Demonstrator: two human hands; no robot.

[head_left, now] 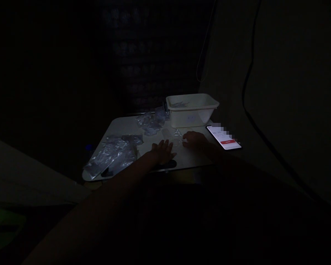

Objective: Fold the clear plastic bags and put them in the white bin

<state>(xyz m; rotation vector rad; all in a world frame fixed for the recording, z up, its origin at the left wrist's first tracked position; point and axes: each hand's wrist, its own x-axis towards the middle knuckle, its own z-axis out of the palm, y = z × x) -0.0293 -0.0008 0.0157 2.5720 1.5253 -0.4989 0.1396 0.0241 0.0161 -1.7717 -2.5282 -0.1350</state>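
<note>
In the dim light my left hand (164, 150) lies palm down on the small white table (151, 141), its fingers spread. Just beyond its fingertips is a thin clear plastic bag (176, 135), lying flat; its outline is hard to make out. My right hand (195, 139) is at the bag's right side, fingers curved, with a gap between thumb and forefinger. Nothing shows in that gap. A heap of crinkled clear plastic bags (114, 152) lies left of my left hand. More crumpled clear plastic packets (152, 123) sit toward the back.
A white plastic tub (190, 117) with some clear plastic inside stands at the table's back right. A lit phone (223, 139) lies at the right edge, its screen partly blurred. A dark cable (248, 110) hangs down the right wall. Much of the surroundings is too dark.
</note>
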